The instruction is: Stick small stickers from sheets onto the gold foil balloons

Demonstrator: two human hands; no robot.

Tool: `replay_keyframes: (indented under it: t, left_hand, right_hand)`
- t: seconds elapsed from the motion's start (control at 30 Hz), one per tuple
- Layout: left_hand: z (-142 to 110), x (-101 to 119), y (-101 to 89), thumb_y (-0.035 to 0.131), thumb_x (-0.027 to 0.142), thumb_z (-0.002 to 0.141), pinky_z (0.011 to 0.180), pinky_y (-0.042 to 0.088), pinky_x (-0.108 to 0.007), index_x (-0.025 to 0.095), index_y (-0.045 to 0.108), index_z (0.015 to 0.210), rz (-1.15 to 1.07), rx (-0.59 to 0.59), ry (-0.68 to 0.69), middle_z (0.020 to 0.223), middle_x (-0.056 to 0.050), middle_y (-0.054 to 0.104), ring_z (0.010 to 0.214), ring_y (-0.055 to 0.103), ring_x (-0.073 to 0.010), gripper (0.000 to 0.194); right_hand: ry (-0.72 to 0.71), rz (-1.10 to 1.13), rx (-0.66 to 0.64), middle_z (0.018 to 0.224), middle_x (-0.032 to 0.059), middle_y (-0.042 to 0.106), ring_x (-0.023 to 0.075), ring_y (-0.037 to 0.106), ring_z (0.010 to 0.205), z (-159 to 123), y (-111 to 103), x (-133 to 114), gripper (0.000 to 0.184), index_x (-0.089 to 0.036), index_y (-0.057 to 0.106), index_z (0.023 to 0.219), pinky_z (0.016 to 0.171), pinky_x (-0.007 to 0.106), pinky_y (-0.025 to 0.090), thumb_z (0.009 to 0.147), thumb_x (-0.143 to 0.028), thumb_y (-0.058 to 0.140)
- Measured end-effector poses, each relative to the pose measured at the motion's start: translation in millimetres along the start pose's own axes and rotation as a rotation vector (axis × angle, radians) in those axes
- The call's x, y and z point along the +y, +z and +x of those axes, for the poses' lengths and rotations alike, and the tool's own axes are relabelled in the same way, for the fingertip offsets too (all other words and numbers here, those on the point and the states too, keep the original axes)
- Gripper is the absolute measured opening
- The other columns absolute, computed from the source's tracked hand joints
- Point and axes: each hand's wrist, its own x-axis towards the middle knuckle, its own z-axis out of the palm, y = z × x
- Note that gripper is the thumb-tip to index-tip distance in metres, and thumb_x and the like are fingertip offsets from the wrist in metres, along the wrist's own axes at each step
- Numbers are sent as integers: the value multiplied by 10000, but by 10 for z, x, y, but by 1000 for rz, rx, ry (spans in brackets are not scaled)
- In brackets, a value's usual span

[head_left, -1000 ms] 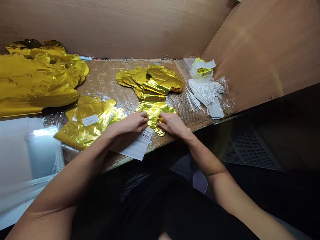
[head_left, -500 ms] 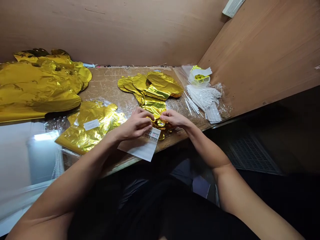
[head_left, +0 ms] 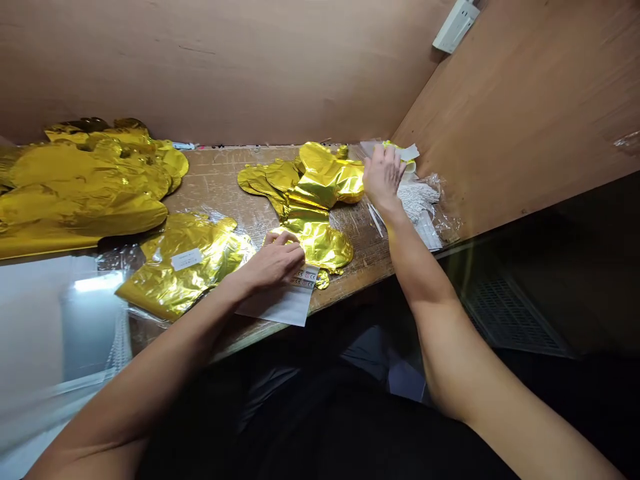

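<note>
A folded gold foil balloon (head_left: 320,241) lies on the wooden bench (head_left: 220,180) near its front edge. My left hand (head_left: 275,261) rests on its left edge with the fingers curled down, pressing it and the white printed sheet (head_left: 285,303) beneath. My right hand (head_left: 383,175) is stretched out to the back right, fingers spread over the bag of white sticks (head_left: 417,197) and touching a small yellow and white roll (head_left: 405,152). Whether it holds anything is hidden by the back of the hand.
More gold foil balloons (head_left: 305,177) lie behind the folded one. A packed gold balloon in a clear bag (head_left: 187,263) sits to the left, and a big heap of gold foil (head_left: 85,177) at the far left. Wooden walls close the back and right.
My right hand has let go of the folded balloon and reached to the back right, onto the sticks. The left hand stays on the balloon, which now lies flat.
</note>
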Motion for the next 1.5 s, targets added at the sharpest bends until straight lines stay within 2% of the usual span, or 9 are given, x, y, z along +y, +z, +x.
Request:
replay_keyframes:
  t: [0.07,0.17,0.33,0.43,0.57,0.87,1.07,1.3,1.5]
  left_hand:
    - [15,-18,-48,482,283,1054,891,393,-444,208,601,869,-46,61,-53,922,-103,705,975,593,-279,233]
    - [12,-80,-125,437,359,1078,755,397,-364,196,599,858,-216,80,-140,857,-81,661,799,561,-216,319]
    - [-41,-202,-187,765,542,876,637,389,-265,180,665,1093,-566,-56,-275,807,-1,652,699,559,-155,434]
    - [-41,-200,-177,806,546,836,605,406,-249,172,687,980,-741,-131,-354,742,4,659,666,579,-148,418]
    - [-1,-128,-199,732,601,903,607,469,-259,163,678,817,-912,-214,-395,709,-28,693,634,621,-151,450]
    - [20,-105,-188,823,545,829,566,445,-223,136,716,785,-939,-8,-499,697,-26,667,608,588,-122,426]
    - [21,-69,-281,823,515,828,483,370,-215,133,740,742,-960,-87,-521,604,-15,619,516,512,-100,400]
    - [-18,-169,-230,788,515,867,484,345,-214,138,778,796,-960,-137,-503,630,-15,630,531,489,-95,384]
    - [7,-135,-252,857,521,800,531,439,-221,135,786,826,-986,-120,-501,709,-42,704,579,578,-118,393]
  right_hand:
    - [-46,199,-171,965,87,653,191,596,867,-327,63,-209,248,-172,627,1157,780,345,509,1043,-385,572]
    - [-117,630,-600,865,5,627,156,562,751,-1061,304,-538,361,-219,601,1143,671,290,477,911,-452,750]
    - [182,984,-596,732,-62,542,121,474,613,-1756,490,-609,357,-221,571,1123,569,252,357,910,-467,720]
    - [210,958,-570,735,-44,566,129,480,627,-1795,397,-511,310,-210,614,1092,577,258,343,944,-474,682]
    - [143,783,-414,728,-16,553,136,483,677,-1799,307,-499,324,-200,623,827,621,271,367,973,-489,644]
    - [326,884,-345,559,-27,560,134,523,493,-1921,476,-642,515,-219,545,743,502,265,424,1015,-656,546]
    - [166,901,-281,971,46,786,171,697,823,-1869,392,-562,291,-184,757,1073,750,288,546,948,-446,727]
    - [-205,609,-208,970,76,778,194,710,910,-1874,315,-525,197,-195,763,946,862,339,534,1035,-303,625]
    - [126,853,-372,985,58,762,161,677,806,-1912,356,-530,324,-174,732,1133,720,283,550,941,-436,744]
